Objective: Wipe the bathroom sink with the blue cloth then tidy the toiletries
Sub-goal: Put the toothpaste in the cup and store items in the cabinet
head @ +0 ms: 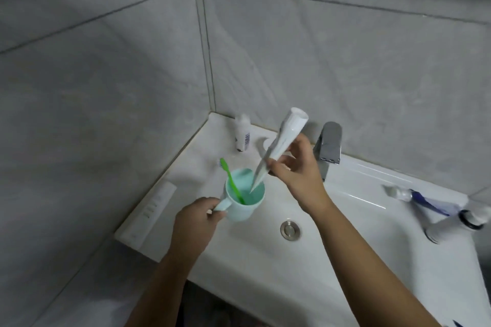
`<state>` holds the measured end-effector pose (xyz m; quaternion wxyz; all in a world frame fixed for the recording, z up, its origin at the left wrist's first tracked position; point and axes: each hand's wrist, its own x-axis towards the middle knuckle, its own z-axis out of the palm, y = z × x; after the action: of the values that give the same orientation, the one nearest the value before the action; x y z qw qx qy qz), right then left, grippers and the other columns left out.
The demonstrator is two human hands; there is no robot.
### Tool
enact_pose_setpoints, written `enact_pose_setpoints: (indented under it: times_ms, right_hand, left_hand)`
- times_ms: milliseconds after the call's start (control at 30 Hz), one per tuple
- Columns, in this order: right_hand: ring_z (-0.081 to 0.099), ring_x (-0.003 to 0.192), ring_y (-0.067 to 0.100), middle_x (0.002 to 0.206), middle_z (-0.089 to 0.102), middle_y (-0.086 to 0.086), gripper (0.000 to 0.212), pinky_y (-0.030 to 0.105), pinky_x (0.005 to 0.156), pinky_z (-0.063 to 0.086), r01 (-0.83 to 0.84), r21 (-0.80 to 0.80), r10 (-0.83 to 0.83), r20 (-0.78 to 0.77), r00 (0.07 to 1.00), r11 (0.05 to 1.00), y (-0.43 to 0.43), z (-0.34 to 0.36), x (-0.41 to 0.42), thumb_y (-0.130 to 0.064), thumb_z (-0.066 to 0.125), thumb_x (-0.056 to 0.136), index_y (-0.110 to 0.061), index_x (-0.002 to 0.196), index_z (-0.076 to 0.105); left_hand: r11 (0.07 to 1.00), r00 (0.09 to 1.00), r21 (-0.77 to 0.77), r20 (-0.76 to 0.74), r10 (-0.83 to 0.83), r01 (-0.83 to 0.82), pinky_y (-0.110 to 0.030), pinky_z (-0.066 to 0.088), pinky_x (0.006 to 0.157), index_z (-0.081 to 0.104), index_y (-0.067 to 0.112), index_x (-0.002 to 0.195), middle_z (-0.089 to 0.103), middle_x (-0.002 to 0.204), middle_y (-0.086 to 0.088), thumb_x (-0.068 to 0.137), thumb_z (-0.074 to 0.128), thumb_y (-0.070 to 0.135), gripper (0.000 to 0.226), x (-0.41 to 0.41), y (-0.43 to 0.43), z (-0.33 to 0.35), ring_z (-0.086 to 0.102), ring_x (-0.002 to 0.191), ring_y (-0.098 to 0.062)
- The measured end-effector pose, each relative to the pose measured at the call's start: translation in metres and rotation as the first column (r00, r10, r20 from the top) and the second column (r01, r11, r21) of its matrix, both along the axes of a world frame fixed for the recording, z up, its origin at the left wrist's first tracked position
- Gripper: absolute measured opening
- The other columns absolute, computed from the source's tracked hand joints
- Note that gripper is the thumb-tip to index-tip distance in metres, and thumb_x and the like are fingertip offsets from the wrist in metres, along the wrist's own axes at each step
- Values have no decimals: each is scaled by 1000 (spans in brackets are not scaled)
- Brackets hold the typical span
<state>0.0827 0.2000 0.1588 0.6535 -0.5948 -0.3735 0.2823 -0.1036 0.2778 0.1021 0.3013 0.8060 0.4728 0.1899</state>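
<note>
Tube (284, 138): light, soft plastic that probably dents if squeezed, and glossy, so a bit slick. Best hold is mid-body or the stiffer cap end. Right hand (297, 170) pinches it mid-body, cap up, with the flat crimped end down inside the cup (243, 213). Cup looks light and rigid, and the handle is the obvious hold. Left hand (196, 220) grips that handle, holding the cup over the left side of the sink (345, 223); can't tell if it rests on anything.

Looks: tube is white with grey print, tapering to a flat tail. Cup is mint green, with a green toothbrush (231, 180) leaning inside, head up. White bottle (243, 135) stands at the sink's back left corner. Another blue-white tube lies near the right edge.
</note>
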Motion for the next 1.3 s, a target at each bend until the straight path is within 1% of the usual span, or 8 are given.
enact_pose_setpoints:
  times_ms: [133,367,567,633,800,1000,1167,1300]
  right_hand:
    - [59,87,6,111,56,11,45,22,79,49,-34,-71,40,81,996,997,-15,-2,-3,-2,70,75,-14,112,47]
    - [54,80,0,94,59,-10,39,6,66,42,115,-107,-95,176,980,988,-40,-5,6,-2,70,76,-31,95,52]
    - [57,75,13,80,64,-15,22,43,73,54,172,-97,-164,82,983,980,-61,-12,26,-2,73,73,-19,83,64]
    - [58,75,15,80,65,-13,23,48,74,54,214,-57,-213,30,977,975,-63,-10,28,2,72,73,-17,85,66]
    - [58,80,21,90,67,1,24,48,73,51,261,-4,-260,15,965,965,-72,-2,37,4,69,76,-16,91,67]
    - [60,93,4,103,64,-10,41,14,72,47,362,-63,-362,-2,932,930,-100,4,51,1,71,75,-26,105,62]
    - [60,100,13,111,64,0,42,18,77,49,454,-76,-456,-5,890,888,-136,0,63,0,68,78,-28,108,60]
    - [61,95,12,109,66,2,35,27,87,49,553,-87,-556,-15,831,828,-164,-8,87,-5,69,79,-24,107,62]
  left_hand:
    - [1000,999,-2,28,-18,18,-25,40,71,70,15,92,69,89,1,79,71,17,14,9,-15,10,62,81,-21]
    - [997,996,16,31,-78,78,-22,37,71,69,18,93,68,91,3,82,67,19,11,28,-34,20,61,82,-18]
    - [991,991,-2,1,-131,131,-13,30,60,69,17,96,67,94,3,84,66,20,13,47,-45,19,60,84,-17]
    - [986,986,-19,10,-165,165,-6,32,61,69,17,95,67,92,5,83,66,20,12,57,-45,21,60,81,-15]
    - [973,974,-57,37,-223,225,-3,33,61,70,19,90,60,78,11,82,68,19,9,79,-40,28,57,74,-12]
    - [954,955,-38,25,-296,297,-3,32,59,70,26,86,59,74,19,81,69,24,5,96,-23,45,56,69,-5]
    - [922,923,-86,105,-369,378,-23,42,63,69,29,77,66,73,16,77,74,26,6,104,-19,67,63,70,-8]
    - [902,898,-61,140,-417,428,-11,38,60,65,35,74,63,73,25,77,72,25,13,126,-39,80,60,66,0]
